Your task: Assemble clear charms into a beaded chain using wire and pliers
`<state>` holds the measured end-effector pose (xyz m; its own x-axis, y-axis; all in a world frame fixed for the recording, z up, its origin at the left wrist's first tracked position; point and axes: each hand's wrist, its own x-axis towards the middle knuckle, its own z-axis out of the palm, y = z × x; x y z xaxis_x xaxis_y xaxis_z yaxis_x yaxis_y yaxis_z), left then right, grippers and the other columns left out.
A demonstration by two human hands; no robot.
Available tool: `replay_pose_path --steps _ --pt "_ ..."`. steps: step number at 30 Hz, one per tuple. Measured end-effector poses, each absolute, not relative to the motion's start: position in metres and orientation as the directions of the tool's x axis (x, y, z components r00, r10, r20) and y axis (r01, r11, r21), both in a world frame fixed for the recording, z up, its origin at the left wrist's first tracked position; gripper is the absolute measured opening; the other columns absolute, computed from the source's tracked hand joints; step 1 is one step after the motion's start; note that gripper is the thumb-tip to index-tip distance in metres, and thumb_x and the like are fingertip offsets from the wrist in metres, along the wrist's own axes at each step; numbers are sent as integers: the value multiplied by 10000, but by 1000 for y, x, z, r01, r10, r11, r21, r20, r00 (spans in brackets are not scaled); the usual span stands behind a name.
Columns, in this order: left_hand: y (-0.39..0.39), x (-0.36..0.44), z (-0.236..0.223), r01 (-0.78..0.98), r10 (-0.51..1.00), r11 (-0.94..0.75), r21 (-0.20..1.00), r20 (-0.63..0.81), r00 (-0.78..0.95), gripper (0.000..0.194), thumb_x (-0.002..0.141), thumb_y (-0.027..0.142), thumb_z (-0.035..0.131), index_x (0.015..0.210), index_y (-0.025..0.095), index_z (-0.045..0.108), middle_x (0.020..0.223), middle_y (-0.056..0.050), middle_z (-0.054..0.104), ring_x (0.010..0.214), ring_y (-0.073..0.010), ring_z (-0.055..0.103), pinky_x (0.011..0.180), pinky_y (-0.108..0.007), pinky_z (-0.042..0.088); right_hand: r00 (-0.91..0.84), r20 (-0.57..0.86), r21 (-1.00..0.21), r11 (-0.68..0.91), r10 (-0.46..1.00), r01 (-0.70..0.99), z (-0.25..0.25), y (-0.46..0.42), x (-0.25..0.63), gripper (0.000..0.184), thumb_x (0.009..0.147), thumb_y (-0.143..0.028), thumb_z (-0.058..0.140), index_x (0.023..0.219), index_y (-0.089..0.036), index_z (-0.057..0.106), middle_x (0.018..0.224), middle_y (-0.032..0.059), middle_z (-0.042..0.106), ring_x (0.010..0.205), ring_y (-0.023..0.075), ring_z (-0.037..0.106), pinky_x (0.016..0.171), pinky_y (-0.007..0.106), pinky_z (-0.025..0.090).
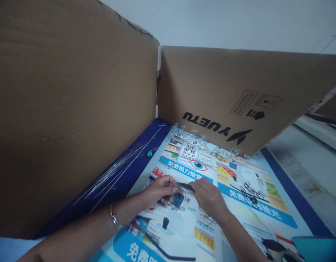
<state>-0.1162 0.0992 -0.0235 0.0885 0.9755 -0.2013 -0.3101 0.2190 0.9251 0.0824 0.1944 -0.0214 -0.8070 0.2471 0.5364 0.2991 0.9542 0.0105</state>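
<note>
My left hand [164, 187] is closed in a pinch over the middle of the printed sheet, and a silver bangle circles its wrist. A tiny pale thing shows at its fingertips, too small to name. My right hand [208, 196] is wrapped round a slim dark tool [186, 186], whose narrow end points left and reaches the left fingertips. The tool's kind is not clear from here. Below both hands, small clear bead-like pieces [175, 207] lie around a dark blue printed patch on the sheet.
Tall cardboard panels [211, 80] stand at the left and back. Many clear pieces [195, 134] line the back panel's foot. Thin metal wires [113, 171] lie on the blue cloth at left, near a small green object [149, 154]. Black loops [250, 194] lie to the right.
</note>
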Motion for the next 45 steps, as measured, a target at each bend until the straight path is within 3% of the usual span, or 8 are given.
replay_pose_path --steps 13,17,22,27,30,34,39,45 --pt "101 -117 -16 -96 973 228 969 -230 -9 115 692 260 566 675 164 503 411 56 466 341 -52 353 354 -163 213 -810 530 -7 957 250 291 -19 192 80 244 814 -95 402 998 -163 546 800 70 593 792 175 533 720 339 459" --pt "103 -118 -16 -41 984 123 992 -127 -122 58 650 190 571 623 147 542 498 42 477 438 -60 394 414 -173 256 -801 545 -9 957 248 290 -21 193 81 246 802 -92 411 1000 -152 545 806 79 595 820 188 540 704 342 470" --pt "104 -120 -25 58 995 76 995 -72 -69 43 681 168 507 669 148 544 578 26 511 532 -88 455 490 -186 311 -804 526 -32 952 276 305 -25 195 82 261 797 -91 417 1018 -160 537 823 75 592 834 193 538 720 352 471" --pt "102 -123 -24 294 993 -68 953 94 -76 54 684 169 514 707 156 561 641 25 508 603 -96 453 554 -190 333 -800 523 -44 946 295 320 -26 196 83 245 801 -90 428 1011 -148 541 821 76 593 832 192 531 705 333 471" --pt "102 -123 -22 373 991 -88 924 117 -57 61 690 164 497 712 155 553 639 29 497 604 -95 447 552 -188 334 -796 520 -48 941 309 334 -26 196 83 233 803 -96 432 1000 -142 548 816 77 598 828 192 532 698 328 471" --pt "101 -122 -22 370 996 -61 927 83 -44 41 700 189 498 722 161 520 604 52 462 528 -70 420 478 -172 307 -793 517 -64 938 323 340 -27 196 83 244 810 -106 411 1005 -158 549 816 76 604 839 189 544 704 327 472" --pt "101 -122 -24 169 996 86 982 -85 -13 87 730 256 482 736 183 436 532 85 394 372 -51 420 361 -156 281 -781 529 -75 935 332 346 -27 197 84 231 811 -123 431 1006 -170 545 810 67 609 815 187 547 691 325 473" --pt "103 -123 -26 72 997 79 994 -78 -18 131 696 263 545 699 169 454 527 79 417 391 -51 436 376 -159 319 -775 545 -56 936 321 348 -29 198 84 229 822 -140 434 1020 -169 543 834 69 606 827 187 535 708 326 473"
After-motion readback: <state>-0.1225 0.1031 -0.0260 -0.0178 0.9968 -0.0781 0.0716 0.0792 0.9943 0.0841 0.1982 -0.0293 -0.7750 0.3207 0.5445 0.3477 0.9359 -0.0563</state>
